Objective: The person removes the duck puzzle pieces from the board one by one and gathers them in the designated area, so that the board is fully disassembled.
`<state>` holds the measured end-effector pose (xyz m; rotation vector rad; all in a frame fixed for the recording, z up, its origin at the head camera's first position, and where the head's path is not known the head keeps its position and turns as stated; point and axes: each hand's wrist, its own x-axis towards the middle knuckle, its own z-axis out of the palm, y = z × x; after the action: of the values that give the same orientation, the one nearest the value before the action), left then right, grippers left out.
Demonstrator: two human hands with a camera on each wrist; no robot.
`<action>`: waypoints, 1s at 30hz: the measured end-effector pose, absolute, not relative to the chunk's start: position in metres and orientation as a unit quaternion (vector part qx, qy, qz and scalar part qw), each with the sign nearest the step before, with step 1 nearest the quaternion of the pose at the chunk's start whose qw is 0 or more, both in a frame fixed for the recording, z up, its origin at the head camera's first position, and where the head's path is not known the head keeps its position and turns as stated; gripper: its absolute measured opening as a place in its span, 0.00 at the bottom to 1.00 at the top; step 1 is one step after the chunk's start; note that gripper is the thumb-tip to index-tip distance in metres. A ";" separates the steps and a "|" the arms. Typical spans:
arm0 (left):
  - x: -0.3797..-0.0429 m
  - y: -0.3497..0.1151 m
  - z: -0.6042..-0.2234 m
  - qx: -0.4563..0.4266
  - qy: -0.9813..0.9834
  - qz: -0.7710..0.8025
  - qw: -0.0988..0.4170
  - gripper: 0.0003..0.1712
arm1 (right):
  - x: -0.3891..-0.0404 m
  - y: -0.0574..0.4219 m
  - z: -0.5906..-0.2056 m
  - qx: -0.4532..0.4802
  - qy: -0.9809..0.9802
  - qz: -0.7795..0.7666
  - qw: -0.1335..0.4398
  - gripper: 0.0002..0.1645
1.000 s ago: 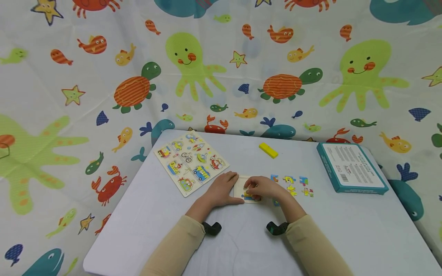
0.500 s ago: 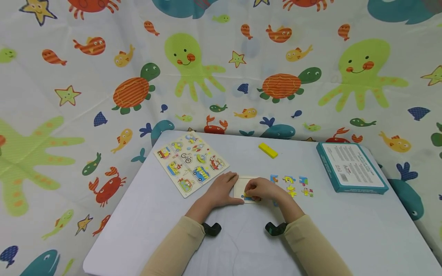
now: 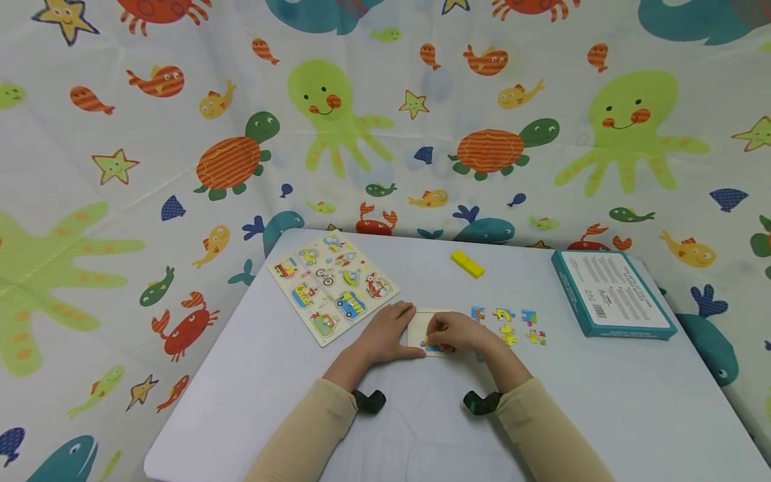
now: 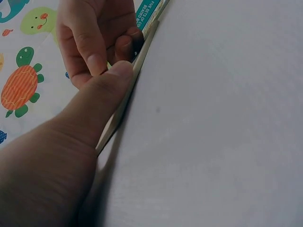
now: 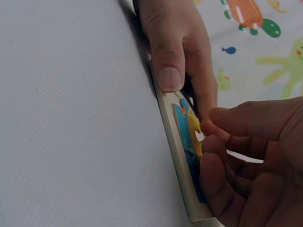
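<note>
A small wooden puzzle tray [image 3: 419, 327] lies on the white table, with blue jigsaw pieces [image 5: 183, 127] along its near side. My left hand [image 3: 385, 331] rests against its left end, thumb on the near rim and outstretched fingers toward the far corner. Over the tray's right part, my right hand [image 3: 460, 331] pinches a yellow jigsaw piece [image 5: 194, 124] between thumb and fingertips, close above the blue ones. That hand hides much of the tray in the head view. Loose jigsaw pieces [image 3: 508, 335] lie just right of it.
A larger board with vehicle pictures [image 3: 328, 284] lies behind my left hand. A yellow block [image 3: 467, 264] is near the table's back edge. At the right stands a teal-edged flat box [image 3: 614, 291]. A sea-animal cloth [image 3: 421, 181] hangs behind the table.
My right hand's fingers have lowered slightly and drawn together with the yellow piece at the blue pieces in the tray. The left hand has stayed in place.
</note>
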<state>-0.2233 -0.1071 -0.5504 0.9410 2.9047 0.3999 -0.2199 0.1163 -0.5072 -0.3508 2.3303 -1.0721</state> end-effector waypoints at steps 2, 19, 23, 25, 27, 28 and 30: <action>-0.223 -0.107 -0.550 0.306 0.942 0.132 0.030 0.63 | -0.220 0.116 -0.507 -0.129 0.865 -0.401 0.272 0.05; -0.222 -0.108 -0.547 0.305 0.942 0.135 0.031 0.63 | -0.221 0.120 -0.504 -0.155 0.868 -0.392 0.261 0.02; -0.222 -0.108 -0.545 0.306 0.942 0.136 0.033 0.63 | -0.222 0.125 -0.502 -0.169 0.862 -0.399 0.261 0.03; -0.221 -0.107 -0.545 0.308 0.941 0.136 0.032 0.62 | -0.222 0.128 -0.499 -0.170 0.860 -0.405 0.258 0.02; -0.221 -0.107 -0.545 0.309 0.941 0.133 0.032 0.62 | -0.221 0.131 -0.495 -0.169 0.860 -0.409 0.255 0.02; -0.221 -0.108 -0.545 0.308 0.942 0.133 0.032 0.62 | -0.221 0.133 -0.493 -0.168 0.860 -0.410 0.252 0.03; -0.221 -0.108 -0.545 0.306 0.942 0.131 0.033 0.62 | -0.221 0.138 -0.488 -0.163 0.862 -0.409 0.252 0.03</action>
<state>-0.2208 -0.1077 -0.5454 0.9430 2.9000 0.4037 -0.2206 0.1379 -0.4881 -0.4445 2.3441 -1.1128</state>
